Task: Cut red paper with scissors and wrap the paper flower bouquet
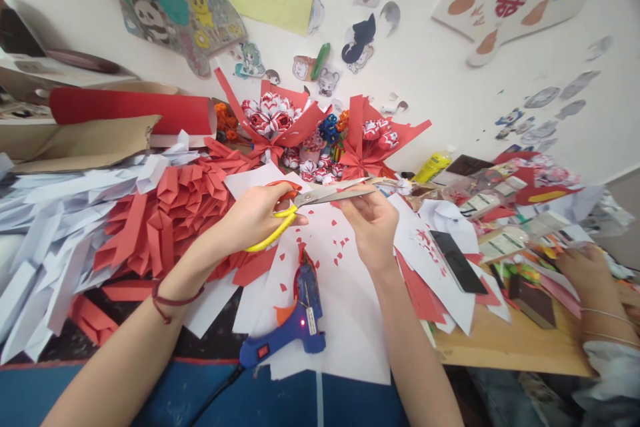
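My left hand [265,213] is closed around the handles of a pair of scissors [310,197]; the lower loop is yellow and the upper one reddish-orange. The blades stand slightly apart and point right, reaching my right hand [371,227]. Its fingers are pinched together by the blade tips, with a bit of red paper showing there; its exact shape is hidden. Below both hands lie white paper sheets [345,320] sprinkled with tiny red clippings [336,243]. A blue glue gun [295,320] with a lit red light rests on these sheets, its nozzle pointing away from me.
Folded red paper pieces [185,207] and white ones [55,233] are heaped at left. Behind stand red-wrapped paper flower bouquets [273,117] against the wall. A black phone [457,261] lies at right. Another person's hand [590,273] is at the far right.
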